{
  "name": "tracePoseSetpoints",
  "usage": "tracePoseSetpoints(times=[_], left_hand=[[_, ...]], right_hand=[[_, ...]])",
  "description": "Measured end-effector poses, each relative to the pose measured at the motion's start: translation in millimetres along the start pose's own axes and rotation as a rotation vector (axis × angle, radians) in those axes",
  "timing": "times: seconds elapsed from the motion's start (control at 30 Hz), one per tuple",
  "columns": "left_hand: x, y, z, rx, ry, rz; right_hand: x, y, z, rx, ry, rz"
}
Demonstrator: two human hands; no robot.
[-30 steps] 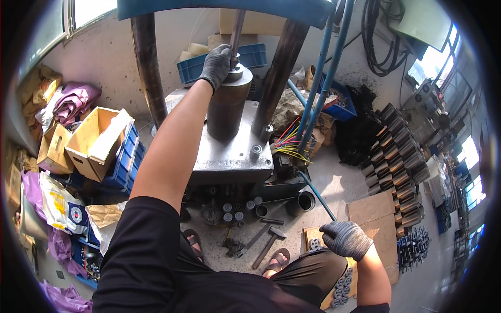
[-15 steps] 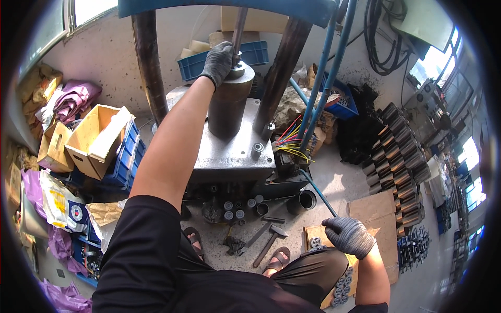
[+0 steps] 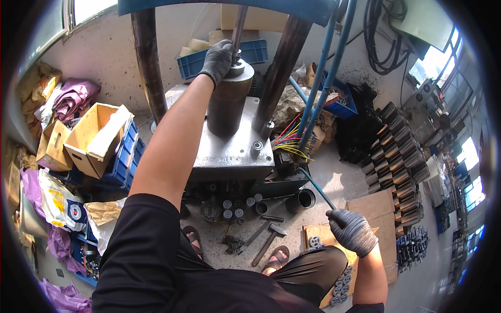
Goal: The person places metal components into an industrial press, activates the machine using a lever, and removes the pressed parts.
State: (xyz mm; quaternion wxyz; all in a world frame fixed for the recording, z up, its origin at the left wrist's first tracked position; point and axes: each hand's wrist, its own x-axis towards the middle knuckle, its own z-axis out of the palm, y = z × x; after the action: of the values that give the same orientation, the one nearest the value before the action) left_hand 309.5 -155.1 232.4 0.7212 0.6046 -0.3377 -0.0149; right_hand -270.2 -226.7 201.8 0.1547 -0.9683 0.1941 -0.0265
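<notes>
My left hand (image 3: 216,61), in a grey glove, reaches up to the top of a thick upright steel cylinder (image 3: 225,107). Its fingers curl in beside a small metal piece (image 3: 236,57) under the press's vertical rod (image 3: 239,28); what they grip is hidden. The cylinder stands on the metal plate (image 3: 237,149) of a press, between two dark posts. Low on the right, my gloved right hand (image 3: 353,233) is closed round the end of a thin blue lever (image 3: 317,187), which slants down from the machine.
A hammer (image 3: 269,243), metal cups and small round parts lie on the floor by my feet. Cardboard (image 3: 371,206) is on the right, beside stacked metal cylinders (image 3: 396,161). Wooden boxes (image 3: 96,141) and blue crates stand left. Coloured wires (image 3: 292,146) hang by blue pipes.
My right hand has shifted slightly up and to the right along with the lever end. My left hand stays at the cylinder's top, almost unmoved.
</notes>
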Motion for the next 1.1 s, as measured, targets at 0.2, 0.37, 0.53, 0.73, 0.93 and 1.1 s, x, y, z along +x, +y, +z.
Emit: tracePoseSetpoints(times=[0.2,0.37,0.53,0.73,0.93,1.1], left_hand=[[-5.3,6.3,3.2,-0.03,-0.002,-0.019],[-1.8,4.4,1.7,-0.025,-0.019,-0.024],[-4.2,6.5,3.1,-0.044,-0.014,-0.033],[1.6,4.4,-4.9,-0.07,-0.041,-0.049],[-6.4,12.4,1.7,-0.168,-0.042,-0.076],[-1.4,8.0,-0.8,-0.078,-0.035,-0.058]], right_hand=[[-2.9,-2.6,-1.3,-0.143,-0.292,0.045],[-0.2,-4.3,-4.0,0.007,0.027,0.012],[27.1,-5.4,-18.9,-0.158,0.513,-0.123],[122.4,6.4,-78.9,-0.114,0.928,-0.32],[184.6,22.6,-108.9,-0.274,0.913,-0.307],[200.1,21.7,-113.8,-0.295,0.847,-0.185]])
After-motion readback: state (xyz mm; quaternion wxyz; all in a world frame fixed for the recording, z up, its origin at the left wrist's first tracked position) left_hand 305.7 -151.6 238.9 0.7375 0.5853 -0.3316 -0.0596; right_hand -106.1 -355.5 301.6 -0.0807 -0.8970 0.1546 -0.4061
